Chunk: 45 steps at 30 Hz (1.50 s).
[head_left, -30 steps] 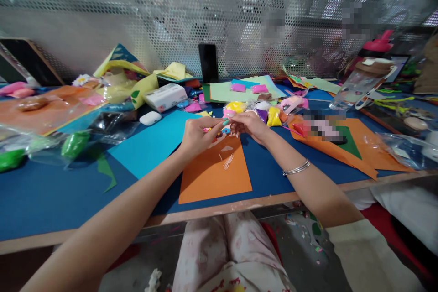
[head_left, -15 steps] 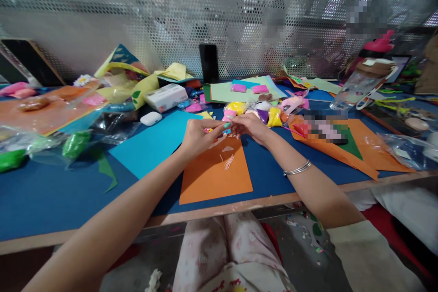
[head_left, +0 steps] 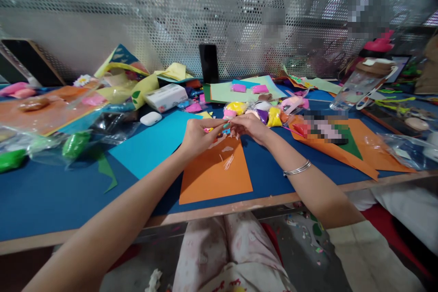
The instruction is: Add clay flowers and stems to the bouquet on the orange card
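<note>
My left hand point(head_left: 200, 134) and my right hand point(head_left: 251, 126) meet fingertip to fingertip above the far part of an orange paper sheet point(head_left: 212, 182). Both are closed in a pinch, and whatever lies between the fingers is too small to make out. Below them on the sheet are several thin pale strips point(head_left: 229, 162) and a small flat pale piece point(head_left: 226, 149). More small pink and yellow bits lie partly hidden behind my left fingers. A blue paper sheet point(head_left: 147, 146) extends to the left of the orange one.
Bags of coloured clay point(head_left: 274, 117) lie behind my hands. A black phone point(head_left: 209, 63) stands upright against the perforated metal screen. On the left are a white earphone case point(head_left: 151, 119) and bagged green clay point(head_left: 75, 144); on the right, a clear bottle point(head_left: 356, 83) and folded orange paper point(head_left: 379, 146).
Hardly anything differs. My fingertips have shifted very slightly against each other, while both arms and the things on the table keep their places.
</note>
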Motion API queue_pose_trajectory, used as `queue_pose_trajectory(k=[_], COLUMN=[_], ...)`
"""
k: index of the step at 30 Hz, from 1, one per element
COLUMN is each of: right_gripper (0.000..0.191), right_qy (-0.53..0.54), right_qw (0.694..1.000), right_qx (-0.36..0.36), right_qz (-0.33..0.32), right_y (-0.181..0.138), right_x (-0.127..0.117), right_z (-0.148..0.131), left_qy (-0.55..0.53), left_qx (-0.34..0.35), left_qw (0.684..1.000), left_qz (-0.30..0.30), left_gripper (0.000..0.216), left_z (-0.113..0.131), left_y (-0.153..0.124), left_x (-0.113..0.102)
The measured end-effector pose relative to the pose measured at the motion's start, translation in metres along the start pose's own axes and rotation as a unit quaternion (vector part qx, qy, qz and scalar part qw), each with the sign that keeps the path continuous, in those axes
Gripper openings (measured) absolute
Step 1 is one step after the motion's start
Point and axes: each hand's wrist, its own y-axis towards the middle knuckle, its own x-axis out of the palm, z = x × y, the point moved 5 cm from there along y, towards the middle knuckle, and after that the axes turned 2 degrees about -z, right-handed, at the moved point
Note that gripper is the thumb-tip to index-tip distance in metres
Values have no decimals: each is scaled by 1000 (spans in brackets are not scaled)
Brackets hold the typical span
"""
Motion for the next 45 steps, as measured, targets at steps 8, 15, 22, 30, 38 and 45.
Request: queue_pose_trajectory(k=[8, 15, 22, 30, 38, 45], right_gripper=[30, 29, 31, 31, 27, 33], right_qy=[-5, -15, -22, -21, -26, -32], right_qw=[1000, 1000, 1000, 1000, 999, 999], right_qx=[-1, 2, 10, 12, 18, 21], right_qz=[3, -1, -10, -10, 0, -10], right_y=[-1, -2, -2, -2, -2, -1], right_x=[0, 1, 1, 1, 1, 2], right_z=[0, -1, 0, -1, 1, 1], left_qy=[-4, -9, 2, 16, 3, 4], left_qx=[-35, -15, -7, -19, -20, -25], left_qw=[999, 1000, 1000, 1000, 1000, 999], left_qz=[-11, 0, 4, -7, -22, -27], left_gripper=[25, 37, 36, 37, 27, 28], left_z=[0, 1, -1, 0, 0, -1], left_y=[0, -1, 0, 0, 0, 0], left_x=[1, 2, 0, 0, 2, 3])
